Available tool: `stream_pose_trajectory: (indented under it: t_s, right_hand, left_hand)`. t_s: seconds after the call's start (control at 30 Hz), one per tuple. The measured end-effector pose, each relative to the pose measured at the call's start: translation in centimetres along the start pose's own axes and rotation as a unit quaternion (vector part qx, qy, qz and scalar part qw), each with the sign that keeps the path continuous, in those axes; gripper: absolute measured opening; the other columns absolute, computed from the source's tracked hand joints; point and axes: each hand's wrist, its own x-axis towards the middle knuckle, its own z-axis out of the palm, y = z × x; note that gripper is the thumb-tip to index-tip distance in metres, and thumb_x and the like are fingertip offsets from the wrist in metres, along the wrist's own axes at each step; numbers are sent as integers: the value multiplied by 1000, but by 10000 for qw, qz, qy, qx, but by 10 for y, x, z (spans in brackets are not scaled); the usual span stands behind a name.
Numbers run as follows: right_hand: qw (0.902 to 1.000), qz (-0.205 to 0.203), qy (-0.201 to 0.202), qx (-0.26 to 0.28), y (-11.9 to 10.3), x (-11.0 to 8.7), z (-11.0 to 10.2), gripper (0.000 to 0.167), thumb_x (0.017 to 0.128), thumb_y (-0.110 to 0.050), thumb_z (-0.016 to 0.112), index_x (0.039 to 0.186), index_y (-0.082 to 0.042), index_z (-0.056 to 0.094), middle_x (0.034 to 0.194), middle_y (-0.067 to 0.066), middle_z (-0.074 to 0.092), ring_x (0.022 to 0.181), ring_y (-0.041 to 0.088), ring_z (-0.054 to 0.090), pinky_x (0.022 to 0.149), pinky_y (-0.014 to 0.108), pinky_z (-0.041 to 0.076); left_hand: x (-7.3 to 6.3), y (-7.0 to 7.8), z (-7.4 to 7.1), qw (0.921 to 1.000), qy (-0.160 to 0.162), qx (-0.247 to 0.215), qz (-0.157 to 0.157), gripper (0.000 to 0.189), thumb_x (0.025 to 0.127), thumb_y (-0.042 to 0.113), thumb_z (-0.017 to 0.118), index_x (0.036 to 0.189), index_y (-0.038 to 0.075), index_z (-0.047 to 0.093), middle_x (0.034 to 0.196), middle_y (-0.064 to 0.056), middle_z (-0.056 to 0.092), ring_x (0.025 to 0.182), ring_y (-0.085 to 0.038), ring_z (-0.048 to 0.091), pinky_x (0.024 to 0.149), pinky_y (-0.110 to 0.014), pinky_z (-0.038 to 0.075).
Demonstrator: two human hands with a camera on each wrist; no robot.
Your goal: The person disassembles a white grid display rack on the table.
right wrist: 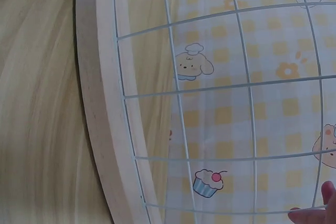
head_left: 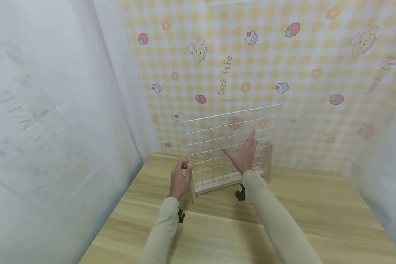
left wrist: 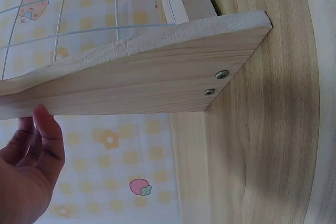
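A white wire grid (head_left: 214,137) stands upright in a light wooden base, with a wooden side panel (left wrist: 152,69) at its left end. My left hand (head_left: 179,179) is at this panel, fingers bent, thumb and fingertips pinching its edge. Two metal screws (left wrist: 216,82) show near the foot of the panel. In front of the grid is my right hand (head_left: 245,156), thumb and index finger spread apart. In the right wrist view its fingertips (right wrist: 310,215) lie right at a wire, and most of the hand is out of frame. A wooden bar (right wrist: 113,98) runs along the grid's bottom.
The rack stands on a wood-grain table (head_left: 214,234), near its back edge. Behind it hangs a yellow checked cloth (head_left: 250,66) with cartoon prints. A pale curtain (head_left: 52,128) closes the left side, and another white cloth (head_left: 386,176) hangs on the right.
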Motion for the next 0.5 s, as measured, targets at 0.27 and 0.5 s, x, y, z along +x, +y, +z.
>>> stream_pose_trajectory:
  t_s: [0.27,0.5]
  right_hand:
    - [10000,55,3,23,-4,3,-3,135,67,-32,94,162,-20,0,148,27,33,132,45,45,106,56,49]
    - [9997,-187,132,109,-23,12,-8,134,66,-30,94,163,-21,2,149,26,33,131,44,46,106,57,48]
  left_hand:
    - [3,0,-1,9996,-4,230,151,20,100,18,62,113,4,56,110,-19,69,105,-38,69,92,-54,56]
    - [1,4,-4,9994,46,281,211,17,100,18,61,108,4,57,113,-21,70,105,-38,70,93,-56,56]
